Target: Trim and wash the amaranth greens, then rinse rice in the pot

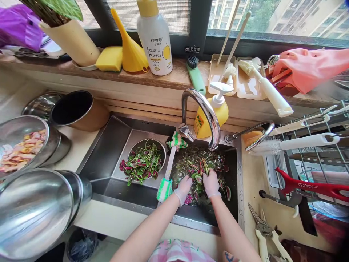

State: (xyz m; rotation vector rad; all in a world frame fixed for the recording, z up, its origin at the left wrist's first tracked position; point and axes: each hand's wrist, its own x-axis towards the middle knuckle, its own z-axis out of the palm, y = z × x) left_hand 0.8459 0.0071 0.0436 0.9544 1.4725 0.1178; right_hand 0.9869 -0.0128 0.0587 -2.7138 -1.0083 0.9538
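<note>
kitchen sink (240, 182) set into a pale worktop (89, 214) under a window, and the right-hand basin is where the wet leafy greens (199, 178) are found, spread through the water pretty much right between the two hands. a bunch of stems is pinched in the right grip (211, 185), fingers curled in against it from the right side, so the bunch lies just to the left of that grip and touching it. its long axis can be read as running away from the body, stems poking up and back towards the tap (216, 127), leaves spilled nearer the wrists, though it's a loose tangle, so no neat line should be expected. the left grip (184, 187) is held at the near left edge of the same greens; whether anything is actually clasped there can't be told, fingertips being half lost among leaves. of the two, the right one is judged nearer to the stems. over in the left basin, a bowl (164, 154) is heaped with similar leaves (145, 162), cut off from the water by the divider, with a striped cloth (177, 141) bunched at its far end.
</note>
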